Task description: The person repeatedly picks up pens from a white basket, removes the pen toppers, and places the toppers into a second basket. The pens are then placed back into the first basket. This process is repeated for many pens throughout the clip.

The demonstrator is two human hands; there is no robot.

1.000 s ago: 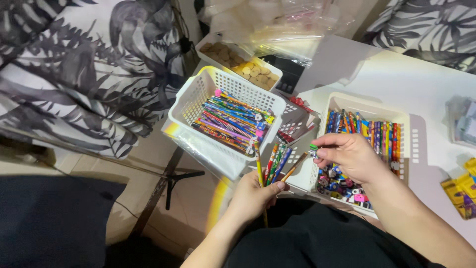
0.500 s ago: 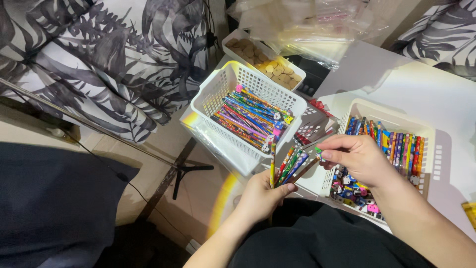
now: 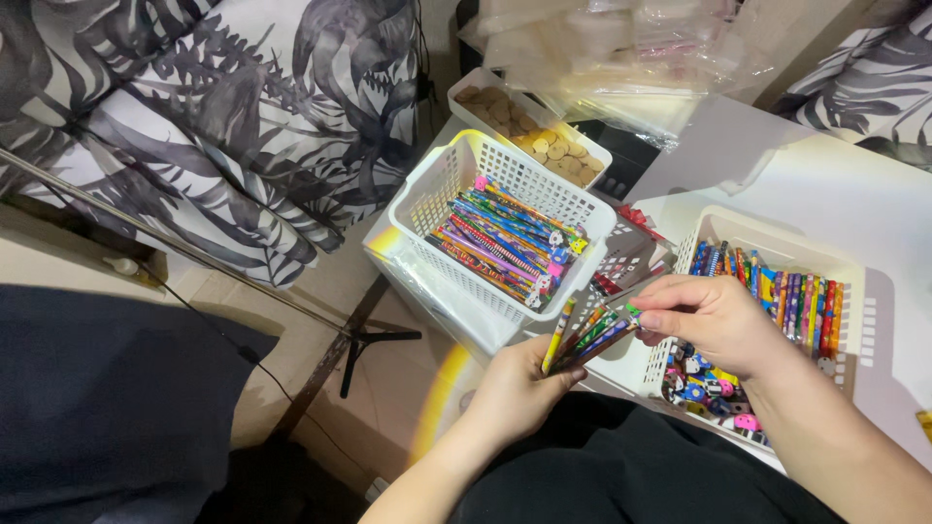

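Note:
My left hand (image 3: 519, 388) grips a fanned bunch of several colourful pencils (image 3: 582, 335) by their lower ends. My right hand (image 3: 714, 320) pinches the top of one pencil in that bunch, just in front of a white basket (image 3: 854, 291) that holds many patterned pencils with eraser toppers. To the left stands a second white basket (image 3: 437, 189) with colourful pencils lying packed side by side.
A white tray of round brown discs (image 3: 529, 126) sits behind the baskets, with clear plastic bags (image 3: 621, 49) beyond it. The white table (image 3: 854, 194) lies to the right. A leaf-patterned cloth (image 3: 214, 107) and a thin stand's legs (image 3: 364, 340) are on the left.
The view shifted so the baskets sit further right. My right hand came off the right basket and met the pencil bunch in my left hand.

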